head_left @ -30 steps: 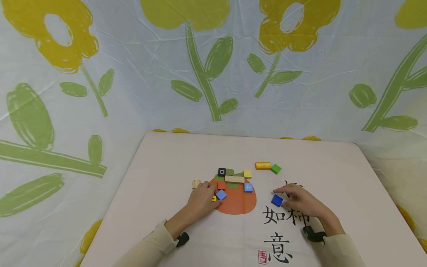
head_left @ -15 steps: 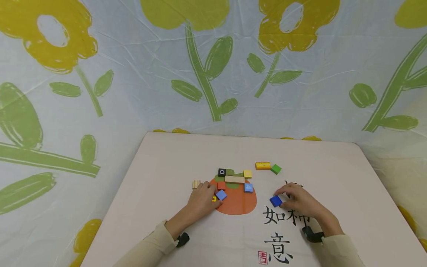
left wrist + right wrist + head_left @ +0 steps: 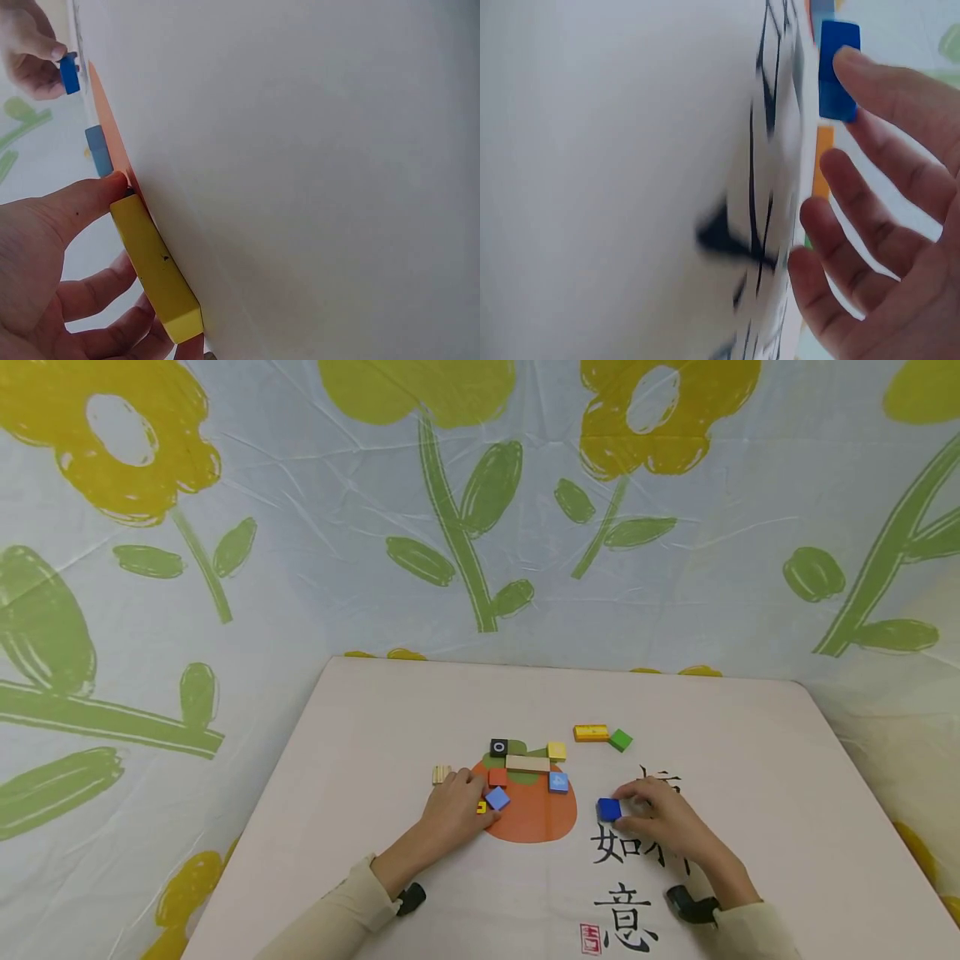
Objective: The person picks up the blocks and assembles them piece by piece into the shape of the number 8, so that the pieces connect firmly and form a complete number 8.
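My right hand pinches a dark blue block between thumb and index finger, right of the printed orange persimmon. In the right wrist view the thumb lies across the blue block, while the other fingers are loosely bent. My left hand rests at the persimmon's left edge. The left wrist view has its thumb and fingers around a long yellow block, mostly hidden by the hand from above. Beside that hand lie a red block and a light blue block set at an angle.
On the persimmon are a black block, a plain wooden bar, a yellow block and another blue block. Behind are a yellow-orange bar and a green block. A striped block lies left.
My right hand has closed its thumb and index finger on the dark blue block and moved it left toward the persimmon, turning it straighter. The left hand has stayed in place.
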Demonstrator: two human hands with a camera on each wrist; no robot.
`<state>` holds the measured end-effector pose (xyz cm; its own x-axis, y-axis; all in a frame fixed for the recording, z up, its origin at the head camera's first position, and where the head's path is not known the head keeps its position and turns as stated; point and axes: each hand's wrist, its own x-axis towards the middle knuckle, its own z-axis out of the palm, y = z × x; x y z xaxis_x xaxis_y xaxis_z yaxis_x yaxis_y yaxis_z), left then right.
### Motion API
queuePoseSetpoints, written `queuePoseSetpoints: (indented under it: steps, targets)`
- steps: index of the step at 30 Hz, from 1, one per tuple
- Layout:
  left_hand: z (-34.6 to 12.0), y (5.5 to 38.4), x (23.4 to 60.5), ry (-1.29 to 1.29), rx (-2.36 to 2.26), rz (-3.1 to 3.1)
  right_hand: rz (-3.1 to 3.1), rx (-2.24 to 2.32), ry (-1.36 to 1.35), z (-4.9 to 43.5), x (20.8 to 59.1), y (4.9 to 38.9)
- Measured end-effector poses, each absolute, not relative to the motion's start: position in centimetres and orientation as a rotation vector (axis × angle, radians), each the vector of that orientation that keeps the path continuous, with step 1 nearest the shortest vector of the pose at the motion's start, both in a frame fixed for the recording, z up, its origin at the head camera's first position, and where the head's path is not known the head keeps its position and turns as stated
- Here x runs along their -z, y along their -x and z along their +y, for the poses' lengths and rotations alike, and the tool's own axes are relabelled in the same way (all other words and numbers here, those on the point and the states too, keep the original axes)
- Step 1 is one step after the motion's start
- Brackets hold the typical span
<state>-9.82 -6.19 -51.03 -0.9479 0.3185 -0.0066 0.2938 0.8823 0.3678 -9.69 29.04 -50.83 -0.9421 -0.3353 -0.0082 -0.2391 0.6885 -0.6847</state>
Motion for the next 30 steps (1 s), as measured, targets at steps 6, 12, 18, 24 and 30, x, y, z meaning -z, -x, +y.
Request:
queuePoseSetpoints:
  steps: [6, 12, 18, 24, 30]
  targets:
    - [-6.3, 10.0, 50.9, -0.499, -0.571, 2.976, 2.770, 1.133, 0.346, 26.7, 51.1, 9.0]
    - [-6.4, 10.2, 50.8, -0.502, -0.584, 2.970, 2.799, 1.177, 0.290, 24.1, 51.1, 8.6]
    - [-6.5, 10.4, 50.8, -0.512, -0.573, 2.972, 2.793, 1.190, 0.250, 22.1, 50.9, 8.8]
    - [-6.6, 10.4, 50.8, -0.524, -0.563, 2.977, 2.841, 1.135, 0.220, 20.8, 50.9, 9.0]
    - [-6.6, 10.4, 50.7, -0.516, -0.560, 2.976, 2.904, 0.987, 0.185, 20.0, 51.0, 9.0]
